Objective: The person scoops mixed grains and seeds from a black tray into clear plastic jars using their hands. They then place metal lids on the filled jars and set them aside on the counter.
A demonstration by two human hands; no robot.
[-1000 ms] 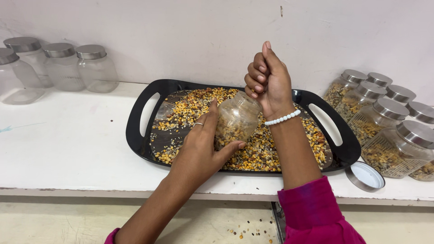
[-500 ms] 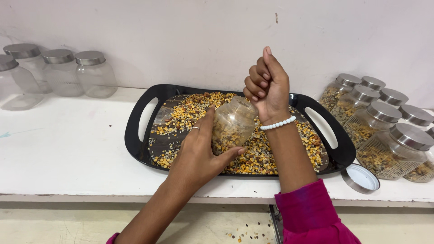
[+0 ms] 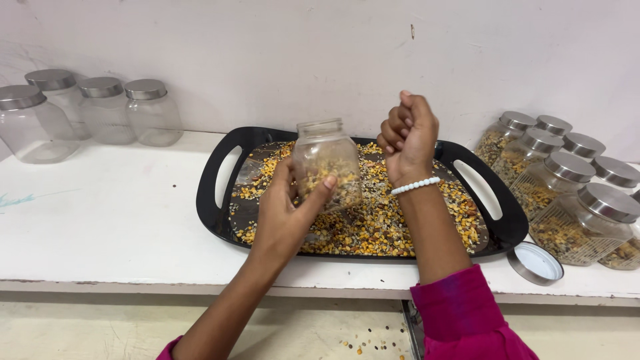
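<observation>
My left hand [image 3: 288,217] grips a clear lidless jar [image 3: 327,165], upright and partly filled with mixed grains, above a black tray [image 3: 212,200]. The tray holds a spread of yellow, brown and pale mixed grains [image 3: 380,223]. My right hand [image 3: 408,137] is a closed fist raised over the tray, just right of the jar's mouth; whether it holds grains is hidden. A white bead bracelet sits on that wrist.
Several empty lidded jars [image 3: 100,110] stand at the back left of the white shelf [image 3: 100,220]. Several grain-filled lidded jars [image 3: 567,200] crowd the right side. A loose metal lid [image 3: 535,263] lies by the tray's front right corner. Spilled grains dot the floor [image 3: 363,343].
My left hand has turned the jar from tilted toward the fist to nearly upright and drawn it left. The fist has stayed raised over the tray.
</observation>
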